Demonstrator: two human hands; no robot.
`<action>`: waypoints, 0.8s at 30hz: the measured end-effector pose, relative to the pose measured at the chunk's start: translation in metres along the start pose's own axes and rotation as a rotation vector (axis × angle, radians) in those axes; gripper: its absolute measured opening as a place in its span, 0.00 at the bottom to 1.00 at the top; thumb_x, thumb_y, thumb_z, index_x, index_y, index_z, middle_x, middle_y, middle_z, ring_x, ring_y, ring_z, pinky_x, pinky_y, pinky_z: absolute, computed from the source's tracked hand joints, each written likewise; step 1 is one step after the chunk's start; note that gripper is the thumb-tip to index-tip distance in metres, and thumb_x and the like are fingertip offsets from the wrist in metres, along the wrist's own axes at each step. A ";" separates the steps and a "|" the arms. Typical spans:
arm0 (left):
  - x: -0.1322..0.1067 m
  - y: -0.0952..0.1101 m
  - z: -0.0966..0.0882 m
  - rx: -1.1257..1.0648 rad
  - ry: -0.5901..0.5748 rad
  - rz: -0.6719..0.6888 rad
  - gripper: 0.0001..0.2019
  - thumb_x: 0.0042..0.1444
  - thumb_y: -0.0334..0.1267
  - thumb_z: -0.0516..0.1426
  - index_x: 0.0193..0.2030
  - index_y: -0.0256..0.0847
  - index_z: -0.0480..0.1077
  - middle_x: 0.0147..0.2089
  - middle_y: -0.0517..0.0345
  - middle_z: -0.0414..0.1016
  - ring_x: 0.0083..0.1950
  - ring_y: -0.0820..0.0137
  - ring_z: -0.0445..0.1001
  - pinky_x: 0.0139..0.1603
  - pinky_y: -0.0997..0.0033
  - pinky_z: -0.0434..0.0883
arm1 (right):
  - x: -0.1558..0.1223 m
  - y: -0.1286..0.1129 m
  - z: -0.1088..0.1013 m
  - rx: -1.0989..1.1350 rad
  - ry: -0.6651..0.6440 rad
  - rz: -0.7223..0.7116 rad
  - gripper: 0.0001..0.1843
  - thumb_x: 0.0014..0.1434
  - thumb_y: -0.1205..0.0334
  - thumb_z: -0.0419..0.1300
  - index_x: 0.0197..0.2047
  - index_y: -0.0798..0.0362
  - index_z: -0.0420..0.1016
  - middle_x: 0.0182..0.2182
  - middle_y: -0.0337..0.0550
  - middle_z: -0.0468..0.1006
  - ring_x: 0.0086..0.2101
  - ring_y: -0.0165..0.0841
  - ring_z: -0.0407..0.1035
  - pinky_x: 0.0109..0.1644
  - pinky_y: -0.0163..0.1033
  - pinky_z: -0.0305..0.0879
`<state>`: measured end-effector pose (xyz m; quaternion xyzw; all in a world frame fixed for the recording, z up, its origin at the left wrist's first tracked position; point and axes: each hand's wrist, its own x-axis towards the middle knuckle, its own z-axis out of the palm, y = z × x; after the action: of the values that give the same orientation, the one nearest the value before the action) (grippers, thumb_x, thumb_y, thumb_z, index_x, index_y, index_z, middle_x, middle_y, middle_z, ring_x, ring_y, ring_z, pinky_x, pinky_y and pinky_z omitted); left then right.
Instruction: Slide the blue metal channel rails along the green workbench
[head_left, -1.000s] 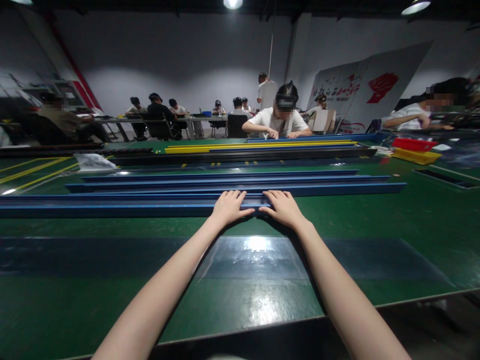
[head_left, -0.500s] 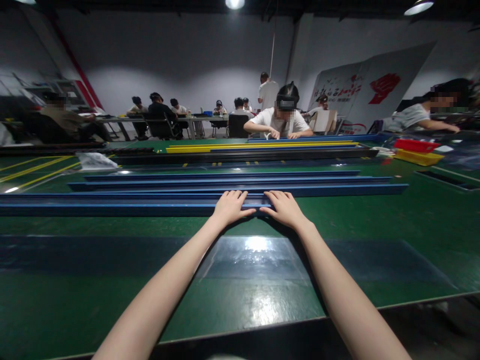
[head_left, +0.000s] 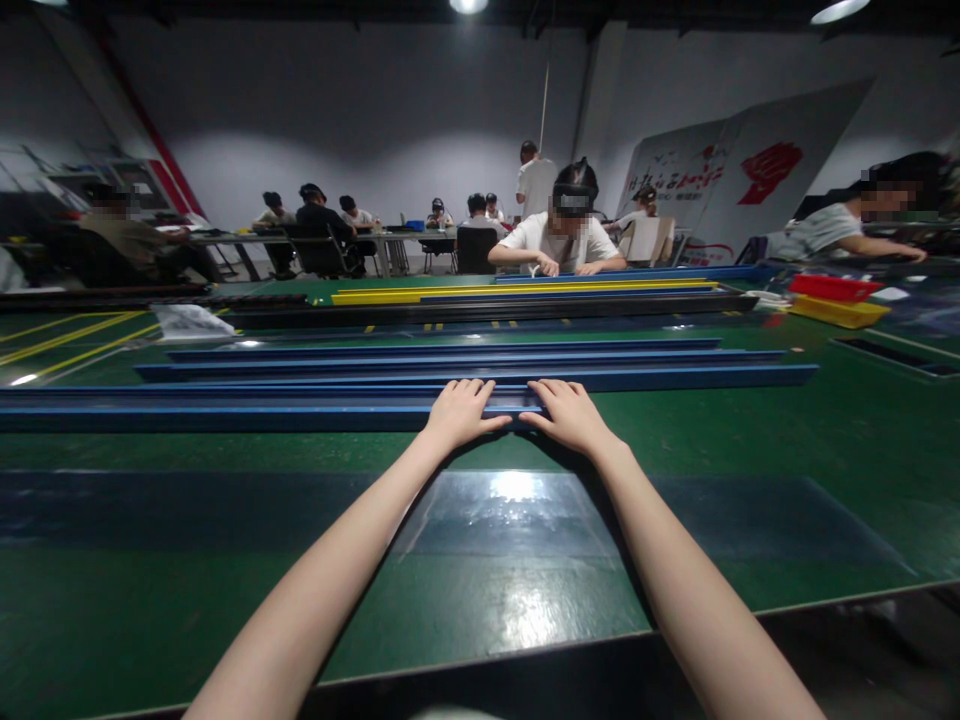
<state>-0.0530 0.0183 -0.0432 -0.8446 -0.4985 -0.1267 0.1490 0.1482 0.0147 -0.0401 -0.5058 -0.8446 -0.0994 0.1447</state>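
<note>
A long blue rail lies across the green table, running from the far left to an end near the middle. My left hand sits on that rail close to its right end, fingers over the top and thumb on the near face. My right hand grips the rail's end the same way, thumb pointing toward the left thumb. Both arms reach straight out from the table's near edge.
Further blue rails lie parallel just behind. Beyond them are yellow and black rails, a white bag at the left, and red and yellow trays at the right. A person works opposite; others sit farther back.
</note>
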 end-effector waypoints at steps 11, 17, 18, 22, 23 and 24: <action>0.000 0.000 -0.001 0.010 -0.010 -0.001 0.34 0.54 0.60 0.44 0.58 0.35 0.58 0.54 0.46 0.66 0.52 0.58 0.64 0.52 0.61 0.59 | 0.000 0.001 0.001 -0.007 0.003 -0.010 0.32 0.57 0.43 0.46 0.57 0.56 0.60 0.53 0.53 0.66 0.51 0.41 0.59 0.52 0.43 0.49; 0.001 -0.002 -0.005 -0.030 -0.081 0.004 0.34 0.55 0.59 0.44 0.59 0.35 0.57 0.55 0.44 0.64 0.54 0.58 0.63 0.53 0.61 0.58 | 0.000 0.000 -0.001 0.003 0.004 0.000 0.31 0.57 0.44 0.46 0.57 0.56 0.61 0.53 0.53 0.66 0.51 0.41 0.59 0.52 0.43 0.49; 0.001 -0.003 -0.008 -0.049 -0.101 0.009 0.33 0.55 0.59 0.44 0.59 0.35 0.56 0.56 0.44 0.63 0.55 0.58 0.62 0.54 0.61 0.58 | -0.001 -0.001 -0.001 0.005 0.003 0.001 0.31 0.57 0.44 0.46 0.57 0.56 0.61 0.53 0.53 0.66 0.51 0.40 0.59 0.52 0.43 0.50; 0.002 -0.005 -0.025 -0.123 -0.117 0.053 0.28 0.55 0.54 0.48 0.58 0.38 0.58 0.58 0.47 0.60 0.58 0.61 0.58 0.55 0.64 0.57 | -0.001 -0.001 -0.002 0.004 -0.001 0.000 0.31 0.57 0.44 0.47 0.57 0.57 0.60 0.53 0.53 0.66 0.51 0.40 0.59 0.52 0.43 0.50; 0.003 -0.005 -0.032 -0.131 -0.104 0.071 0.26 0.55 0.52 0.50 0.56 0.39 0.60 0.58 0.48 0.60 0.58 0.62 0.58 0.55 0.65 0.58 | -0.001 -0.001 -0.002 0.003 -0.002 0.001 0.31 0.57 0.45 0.47 0.57 0.57 0.60 0.53 0.53 0.66 0.52 0.40 0.59 0.52 0.43 0.50; 0.004 -0.005 -0.040 -0.139 -0.090 0.080 0.22 0.56 0.50 0.50 0.53 0.39 0.63 0.56 0.49 0.62 0.56 0.62 0.60 0.53 0.67 0.59 | -0.001 -0.001 -0.001 0.002 -0.003 0.002 0.31 0.58 0.45 0.46 0.57 0.57 0.60 0.53 0.53 0.66 0.52 0.40 0.58 0.52 0.43 0.50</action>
<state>-0.0579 0.0084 -0.0047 -0.8770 -0.4604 -0.1170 0.0724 0.1475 0.0131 -0.0392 -0.5066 -0.8445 -0.0978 0.1437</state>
